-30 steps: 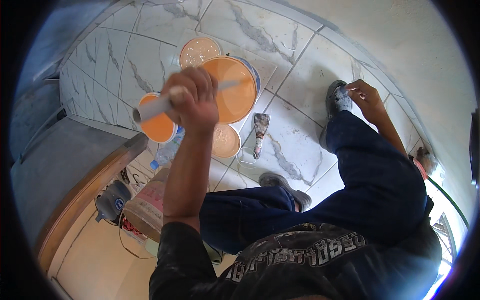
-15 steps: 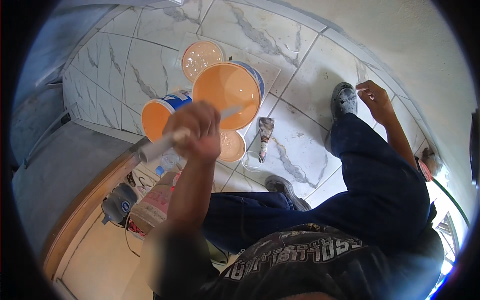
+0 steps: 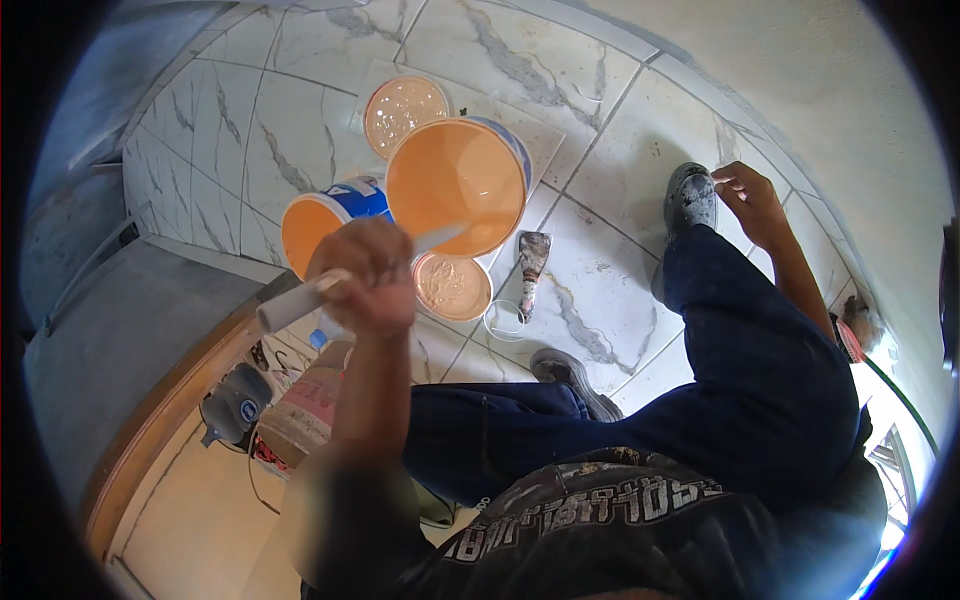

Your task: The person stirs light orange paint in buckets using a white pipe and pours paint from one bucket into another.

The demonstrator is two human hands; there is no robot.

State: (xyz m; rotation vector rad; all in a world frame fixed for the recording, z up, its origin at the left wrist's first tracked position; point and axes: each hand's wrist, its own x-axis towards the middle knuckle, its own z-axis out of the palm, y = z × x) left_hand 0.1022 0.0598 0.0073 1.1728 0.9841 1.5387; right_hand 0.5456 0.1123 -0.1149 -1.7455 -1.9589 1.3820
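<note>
My left hand (image 3: 365,280) is closed around a pale grey pipe-like stick (image 3: 290,305). The stick slants up to the right, and its far end reaches into the large bucket (image 3: 410,180) of peach-orange paint. Beside it on the left, a second bucket (image 3: 310,235) leans toward me, partly hidden behind my hand. My right hand (image 3: 752,200) hangs beside my shoe (image 3: 690,195), fingers loosely bent and apart, with nothing seen in them.
Two paint-coated lids (image 3: 405,108) lie beside the large bucket, one behind and one in front. A stained putty knife (image 3: 533,270) rests on the marble tiles. At lower left are a wooden edge (image 3: 165,420), a dark grey jug (image 3: 235,405) and a bag (image 3: 305,410).
My left hand and the stick have shifted left and slightly toward me. The stick's tip has moved lower left within the bucket. My right hand has barely moved.
</note>
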